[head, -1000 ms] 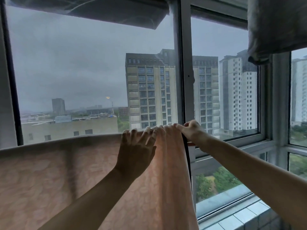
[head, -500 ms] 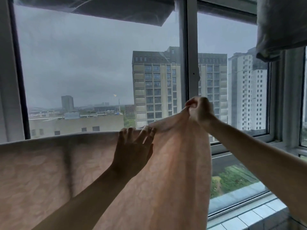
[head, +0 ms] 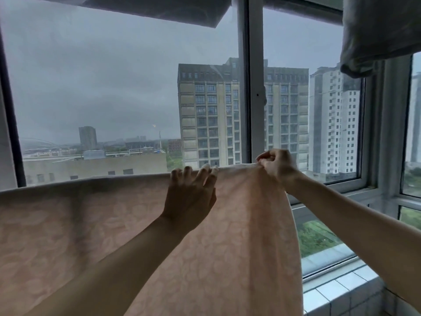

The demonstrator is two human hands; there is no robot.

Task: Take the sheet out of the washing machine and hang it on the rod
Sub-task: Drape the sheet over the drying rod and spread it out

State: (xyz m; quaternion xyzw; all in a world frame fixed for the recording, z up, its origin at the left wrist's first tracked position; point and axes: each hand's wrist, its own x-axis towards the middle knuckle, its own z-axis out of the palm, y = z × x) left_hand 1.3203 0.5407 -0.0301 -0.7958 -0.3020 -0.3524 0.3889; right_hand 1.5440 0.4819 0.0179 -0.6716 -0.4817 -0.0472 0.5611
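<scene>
A: What fills the room, starting at the left of the frame?

B: A wide window (head: pixel 118 87) takes the left and centre, looking out on a grey sky and low rooftops. A pale upright frame post (head: pixel 255 76) splits the glass right of centre, with tall apartment blocks (head: pixel 209 115) behind it. At the upper right a grey cloth (head: pixel 378 30) hangs down into view. In the lower right corner lies a white tiled sill (head: pixel 337 290).

A: And the sheet?

B: The peach, leaf-patterned sheet (head: pixel 79 236) spans the lower half of the frame from the left edge to just past centre. Its top edge runs in a nearly level line, draped over something I cannot see, so the rod itself is hidden. The right end falls in long folds toward the bottom of the frame.

A: Where does it lie against each grip?

B: The left hand (head: pixel 191 195), at centre, rests with fingers spread and only lightly bent over the top edge; its grip is apart, touching the cloth. The right hand (head: pixel 276 166), just right of it, has its grip clamped on the sheet's upper corner, fingers curled and pinching the fabric, at the same height as the edge line.
</scene>
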